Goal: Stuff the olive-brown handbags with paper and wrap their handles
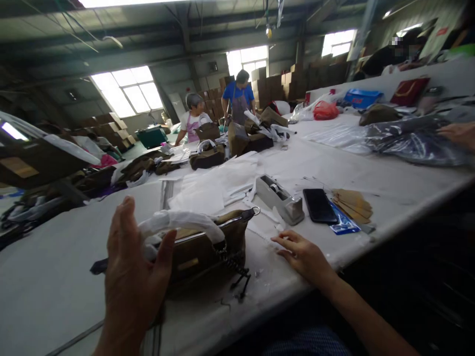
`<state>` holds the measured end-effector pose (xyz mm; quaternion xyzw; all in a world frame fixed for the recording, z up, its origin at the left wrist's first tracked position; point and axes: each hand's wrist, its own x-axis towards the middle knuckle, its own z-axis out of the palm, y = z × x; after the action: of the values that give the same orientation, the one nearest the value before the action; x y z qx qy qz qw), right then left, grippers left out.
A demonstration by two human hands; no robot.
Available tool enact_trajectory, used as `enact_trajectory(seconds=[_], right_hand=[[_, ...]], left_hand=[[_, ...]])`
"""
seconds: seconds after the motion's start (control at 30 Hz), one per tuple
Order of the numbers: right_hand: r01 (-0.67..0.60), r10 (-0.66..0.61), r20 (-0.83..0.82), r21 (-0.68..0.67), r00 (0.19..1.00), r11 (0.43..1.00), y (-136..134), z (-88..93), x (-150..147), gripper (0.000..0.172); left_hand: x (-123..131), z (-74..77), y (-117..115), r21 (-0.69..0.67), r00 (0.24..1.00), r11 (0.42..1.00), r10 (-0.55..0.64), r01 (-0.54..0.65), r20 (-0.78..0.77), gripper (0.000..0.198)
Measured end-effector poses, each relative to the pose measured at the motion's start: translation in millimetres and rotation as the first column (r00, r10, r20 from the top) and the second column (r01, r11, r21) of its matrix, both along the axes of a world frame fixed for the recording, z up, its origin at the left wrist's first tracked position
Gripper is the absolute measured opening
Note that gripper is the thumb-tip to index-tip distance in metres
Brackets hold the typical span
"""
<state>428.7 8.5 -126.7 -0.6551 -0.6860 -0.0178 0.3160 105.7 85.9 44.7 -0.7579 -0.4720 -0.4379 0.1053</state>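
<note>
- Near left, at the bag's side: left hand (131,267) spread, thumb parted from raised fingers, wrist low; it covers part of the bag in view. Cannot tell whether it touches.
- Just right of that hand: olive-brown bag (211,252), standing on the white table (55,296), long axis slanting from near left to far right, zip along the top. White-wrapped handle (189,220) arches beside the left thumb; dark charm (235,267) hangs at the right end.
- Bag lies between the hands; left clearly nearer, right hand apart from it.
- Right of the bag: right hand (302,254) low over the table, forearm from near right, fingertips pointing left toward the bag's end. Thumb and fingers drawn close; cannot tell whether anything is pinched.
- Beyond right hand: grey tape dispenser (280,200), then phone (319,205), blue packet (345,224), brown cards (352,205).
- Far right: co-worker's hand (460,134) at a plastic-covered bundle (415,141).
- Far middle: heaped bags (239,138), two co-workers (237,96) behind.
</note>
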Motion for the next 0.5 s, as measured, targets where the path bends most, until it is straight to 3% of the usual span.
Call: enact_trajectory(seconds=[0.13,0.27,0.4,0.5], right_hand=[[-0.007,0.007,0.014,-0.005,1.0,1.0,12.7,-10.7,-7.4,0.028],[-0.009,0.009,0.017,0.016,1.0,1.0,11.9,-14.1,-4.4,0.029],[0.029,-0.031,0.043,0.055,0.999,0.998,9.5,-13.9,-4.7,0.031],[0.06,-0.067,0.07,0.094,0.995,0.994,11.7,-12.4,-8.1,0.035]], left_hand=[[-5.3,-5.9,-13.0,-0.02,0.996,0.997,0.069,-0.068,0.061,0.097],[-3.5,-27.3,-33.6,0.155,0.987,0.987,0.009,-0.034,0.158,0.097],[8.1,-60.1,-57.5,0.287,0.932,0.954,-0.183,0.091,0.312,0.075],[18.8,-79.0,-68.7,0.148,0.933,0.96,-0.268,0.237,0.241,0.048]])
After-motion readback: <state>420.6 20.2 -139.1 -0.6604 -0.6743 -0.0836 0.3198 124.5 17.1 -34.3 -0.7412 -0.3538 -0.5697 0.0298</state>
